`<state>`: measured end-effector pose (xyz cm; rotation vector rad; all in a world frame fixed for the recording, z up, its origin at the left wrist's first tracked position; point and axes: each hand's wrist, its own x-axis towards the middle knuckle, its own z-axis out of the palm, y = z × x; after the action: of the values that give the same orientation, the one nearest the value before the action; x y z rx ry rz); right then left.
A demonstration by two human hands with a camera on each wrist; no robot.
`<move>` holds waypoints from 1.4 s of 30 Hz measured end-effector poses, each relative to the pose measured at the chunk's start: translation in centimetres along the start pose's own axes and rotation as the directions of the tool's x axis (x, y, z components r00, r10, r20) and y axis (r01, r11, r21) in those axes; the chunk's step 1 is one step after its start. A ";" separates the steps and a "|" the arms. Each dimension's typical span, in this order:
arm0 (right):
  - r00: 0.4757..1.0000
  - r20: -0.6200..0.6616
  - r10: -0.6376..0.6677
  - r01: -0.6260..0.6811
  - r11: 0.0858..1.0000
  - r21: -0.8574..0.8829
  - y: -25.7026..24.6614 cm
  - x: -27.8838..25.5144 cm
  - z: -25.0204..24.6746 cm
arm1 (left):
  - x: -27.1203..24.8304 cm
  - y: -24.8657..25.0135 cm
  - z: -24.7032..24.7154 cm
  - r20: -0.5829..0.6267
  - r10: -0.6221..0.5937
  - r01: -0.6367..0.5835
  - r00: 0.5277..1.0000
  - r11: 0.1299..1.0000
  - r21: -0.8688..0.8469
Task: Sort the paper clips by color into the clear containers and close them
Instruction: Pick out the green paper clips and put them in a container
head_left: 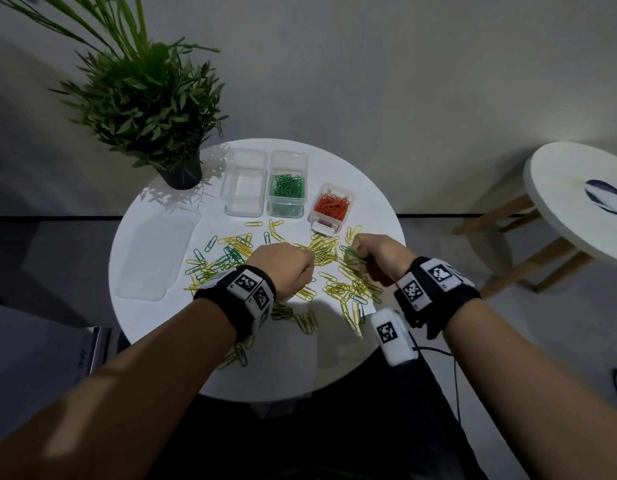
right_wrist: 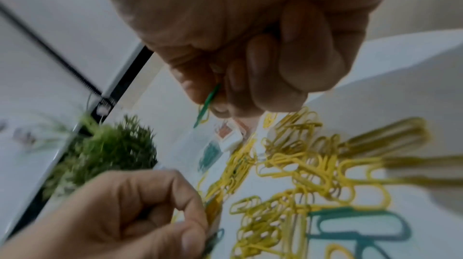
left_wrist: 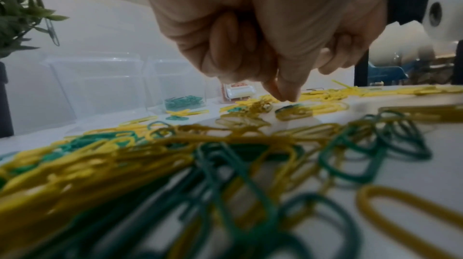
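Head view: loose paper clips (head_left: 321, 251), yellow and green, lie spread on the round worktop (head_left: 362, 348); sorted green ones sit in the middle container (head_left: 286, 188), orange ones in the right container (head_left: 331, 206), the left container (head_left: 244, 185) is bare, presumably kept for yellow.
Left hand (head_left: 283, 268): curled, knuckles up, over the heap; its grip is hidden here.
Right hand (head_left: 373, 254): curled round a green clip (head_left: 352, 252).
Lid (head_left: 154, 258): flat at the left, so containers are not yet closed.
Left wrist view: fingertips (left_wrist: 285, 93) pinched together, touching a green clip (left_wrist: 290, 107) on the worktop; whether it is gripped, cannot tell.
Right wrist view: green clip (right_wrist: 206, 104) pinched and clear of the worktop, likely bound for the middle container.
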<state>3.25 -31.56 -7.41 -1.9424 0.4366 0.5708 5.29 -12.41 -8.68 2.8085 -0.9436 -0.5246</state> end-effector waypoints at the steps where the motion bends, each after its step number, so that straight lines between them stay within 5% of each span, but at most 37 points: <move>1: 0.999 0.014 0.047 -0.048 0.986 0.160 0.3 -0.3 -0.3 | 0.0 0.0 -0.2 0.011 -0.008 0.008 1.000 1.000 -0.016; 3: 0.995 0.069 0.071 -0.088 0.957 0.275 1.3 -0.4 -0.5 | -0.1 0.1 -0.5 0.038 -0.011 0.011 0.999 1.000 0.000; 11: 0.991 0.122 -0.062 0.024 0.956 0.292 3.4 0.1 -0.5 | 0.4 0.6 -0.4 0.038 0.001 -0.005 0.999 0.995 0.105; 15: 0.985 0.168 -0.042 -0.021 0.932 0.361 3.8 0.2 -1.0 | 0.4 -0.3 -0.4 0.036 -0.057 0.059 0.998 0.997 -0.050; 20: 0.959 0.280 -0.041 -0.153 0.758 0.634 4.5 0.2 -1.4 | 0.3 -1.7 -0.8 -0.032 -0.122 0.119 0.992 0.990 -0.073; 24: 0.894 0.434 -0.110 -0.238 0.704 0.669 4.6 -0.1 -1.2 | 0.0 -1.9 -0.7 -0.055 -0.113 0.108 0.992 0.991 -0.074; 28: 0.921 0.382 -0.073 -0.138 0.857 0.496 4.1 -0.8 -1.2 | 0.2 -0.8 -0.4 -0.038 -0.102 0.102 0.994 0.995 -0.021; 31: 0.988 0.156 -0.013 -0.035 0.953 0.301 3.7 -1.9 -1.1 | 0.4 -0.2 -0.4 -0.023 -0.094 0.095 0.995 0.995 0.042; 34: 0.997 -0.070 -0.016 0.016 1.000 -0.002 3.7 -2.8 -0.8 | 0.3 0.4 -0.5 -0.013 -0.047 0.049 0.999 0.987 0.153; 38: 0.990 -0.144 0.004 -0.082 0.834 -0.545 4.3 -3.3 -0.3 | 0.2 1.3 -0.4 0.017 0.008 -0.013 1.000 0.950 0.313; 42: 0.981 -0.192 0.012 -0.147 0.687 -0.711 3.8 -4.2 0.9 | 0.2 1.3 -0.3 0.043 0.022 -0.036 0.999 0.942 0.335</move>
<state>-2.39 -32.07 -8.13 -2.7724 0.4421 0.7019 4.80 -13.55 -8.11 3.0855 -1.1823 -0.4533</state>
